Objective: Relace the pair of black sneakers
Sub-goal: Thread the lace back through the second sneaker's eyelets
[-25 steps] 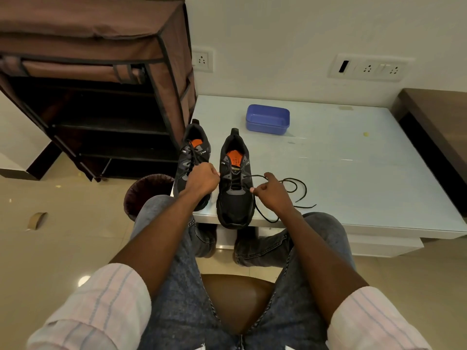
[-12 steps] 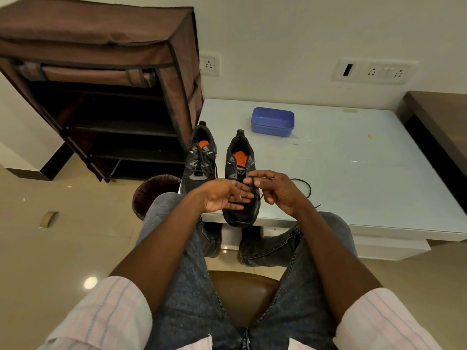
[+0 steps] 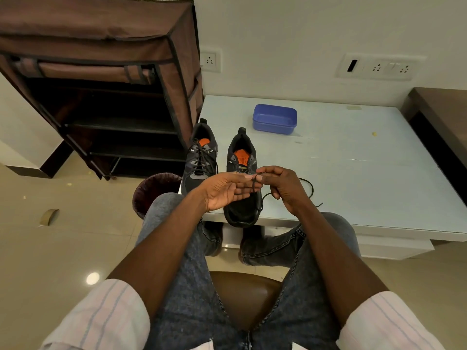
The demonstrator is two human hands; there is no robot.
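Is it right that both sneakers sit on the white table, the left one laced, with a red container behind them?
Not quite. The head view shows the container is blue, not red. Both sneakers sit on the white table, and the left sneaker is laced.

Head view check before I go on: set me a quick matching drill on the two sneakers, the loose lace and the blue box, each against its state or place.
Things:
1. left sneaker
2. right sneaker
3. loose lace
4. blue box

States or places:
A. pinched by the right hand, trailing over the table
B. far side of the table, near the wall
C. already laced
D. eyelets bare, orange insole showing

Pairs: 1-C, 2-D, 3-A, 4-B
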